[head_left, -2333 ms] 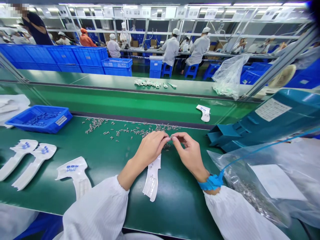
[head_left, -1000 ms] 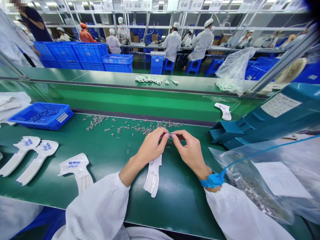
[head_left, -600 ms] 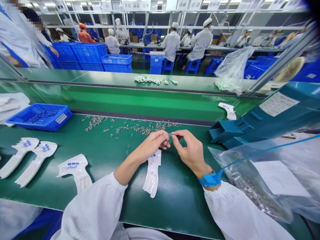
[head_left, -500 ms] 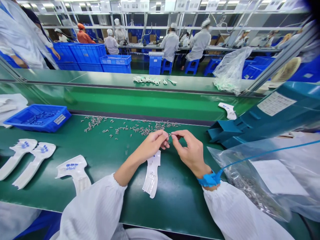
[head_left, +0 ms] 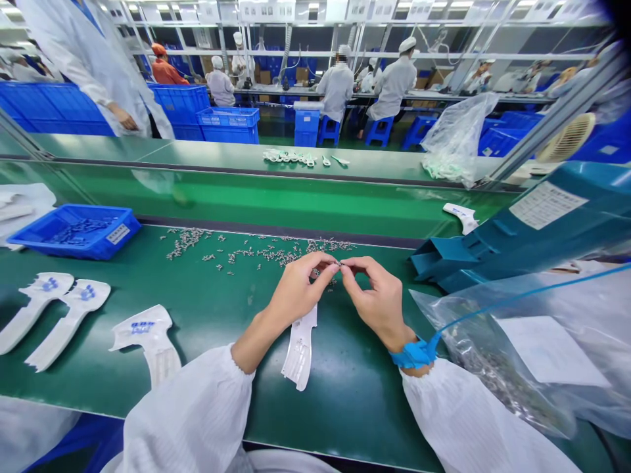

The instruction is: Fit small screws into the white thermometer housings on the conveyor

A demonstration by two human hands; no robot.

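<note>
My left hand (head_left: 302, 289) and my right hand (head_left: 375, 294) meet fingertip to fingertip above the bench, both closed in a pinch. Between them is a small metal part (head_left: 340, 264), mostly hidden by the fingers; its exact kind is too small to tell. Below my left hand lies a white plastic handle shell (head_left: 298, 351), its upper end covered by the hand. Just beyond the fingers, many similar small metal parts (head_left: 283, 255) are scattered on the green bench. A blue strap (head_left: 414, 355) circles my right wrist.
Several white shells with blue pieces (head_left: 142, 328) lie at left, near a blue tray (head_left: 98, 253) of blue parts. A teal plastic chute-like bin (head_left: 532, 220) and a clear bag of metal parts (head_left: 513, 387) flank my right arm. Behind runs a green belt (head_left: 276, 207).
My left hand has shifted slightly right, bringing its fingertips against those of my right hand. The white shell on the belt has moved right. A person in white beyond the bench has moved right.
</note>
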